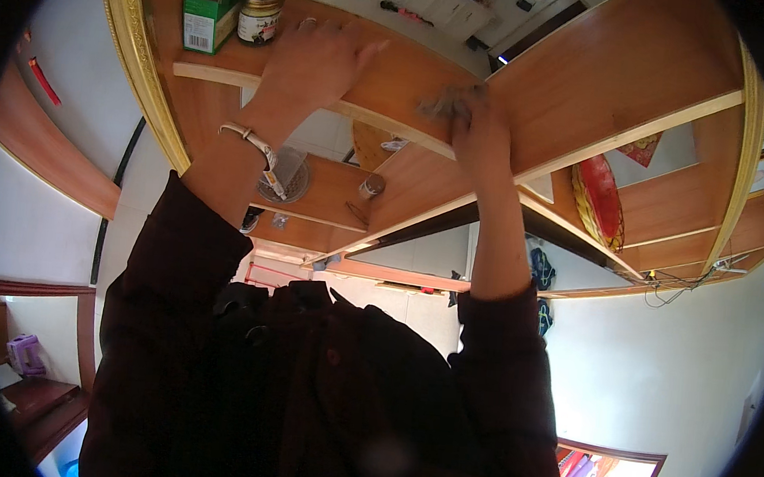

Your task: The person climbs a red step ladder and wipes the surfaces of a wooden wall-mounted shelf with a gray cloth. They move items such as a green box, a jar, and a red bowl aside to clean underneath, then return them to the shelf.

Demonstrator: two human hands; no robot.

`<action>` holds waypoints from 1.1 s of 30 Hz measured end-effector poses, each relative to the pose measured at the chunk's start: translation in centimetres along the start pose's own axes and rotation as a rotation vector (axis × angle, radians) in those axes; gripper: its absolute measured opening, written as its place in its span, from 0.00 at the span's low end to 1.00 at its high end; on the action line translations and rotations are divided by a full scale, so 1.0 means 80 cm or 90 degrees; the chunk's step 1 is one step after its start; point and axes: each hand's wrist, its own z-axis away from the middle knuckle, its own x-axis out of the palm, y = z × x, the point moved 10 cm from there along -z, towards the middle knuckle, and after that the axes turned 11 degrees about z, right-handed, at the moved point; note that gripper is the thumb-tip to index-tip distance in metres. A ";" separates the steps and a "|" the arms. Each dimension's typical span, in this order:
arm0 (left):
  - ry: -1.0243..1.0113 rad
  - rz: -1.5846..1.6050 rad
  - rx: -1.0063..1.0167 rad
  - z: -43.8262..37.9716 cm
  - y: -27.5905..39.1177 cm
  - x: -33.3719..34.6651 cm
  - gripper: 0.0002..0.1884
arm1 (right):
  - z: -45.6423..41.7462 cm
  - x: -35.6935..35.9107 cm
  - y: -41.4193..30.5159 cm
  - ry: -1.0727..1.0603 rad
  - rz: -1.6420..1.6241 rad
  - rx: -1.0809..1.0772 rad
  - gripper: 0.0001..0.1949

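Note:
My left hand (318, 61) lies over the upper wooden shelf (394, 60), its thumb apart from the fingers and nothing seen in it. A ring and a light bracelet are on that arm. Just left of this hand stands a glass jar (260, 16) with a gold lid and a label, beside a green carton (210, 17) whose flap is up. My right hand (485, 136) holds a crumpled grey cloth (439, 103) against the same shelf, close to the upright wooden divider (606, 75). Both the hand and the cloth are slightly blurred.
Below, a lower shelf (332, 192) carries a clear round dish (296, 182) and a small lidded jar (372, 186). Right of the divider stands a red and gold oval tray (598, 200). Gilded trim (120, 41) edges the cabinet; loose cables (677, 286) hang at the right.

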 end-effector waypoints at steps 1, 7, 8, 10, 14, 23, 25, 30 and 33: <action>-0.016 -0.008 -0.005 -0.002 0.001 0.002 0.25 | -0.024 0.014 0.008 -0.020 0.009 0.003 0.17; -0.029 0.003 -0.021 -0.007 -0.003 0.015 0.28 | -0.101 0.036 -0.034 0.002 0.085 -0.066 0.15; -0.025 0.008 -0.022 -0.007 -0.001 0.013 0.28 | -0.104 0.036 -0.052 -0.006 0.067 -0.105 0.15; 0.069 0.028 0.026 -0.005 -0.005 -0.001 0.28 | -0.099 0.022 -0.114 -0.036 -0.048 -0.021 0.14; 0.079 0.090 0.055 -0.010 -0.010 -0.002 0.27 | -0.066 0.011 -0.161 -0.008 -0.111 -0.114 0.13; -0.085 0.063 -0.049 -0.008 -0.012 0.009 0.24 | 0.040 -0.050 -0.069 -0.006 -0.213 -0.063 0.17; 0.018 0.109 -0.014 -0.008 -0.005 -0.008 0.26 | 0.019 -0.033 -0.070 -0.035 -0.179 -0.055 0.15; 0.033 0.179 -0.022 -0.008 -0.004 -0.012 0.29 | -0.073 0.018 -0.098 0.035 -0.106 -0.095 0.14; -0.041 0.139 -0.038 -0.008 -0.001 -0.002 0.28 | -0.096 0.038 -0.106 0.051 -0.089 -0.068 0.14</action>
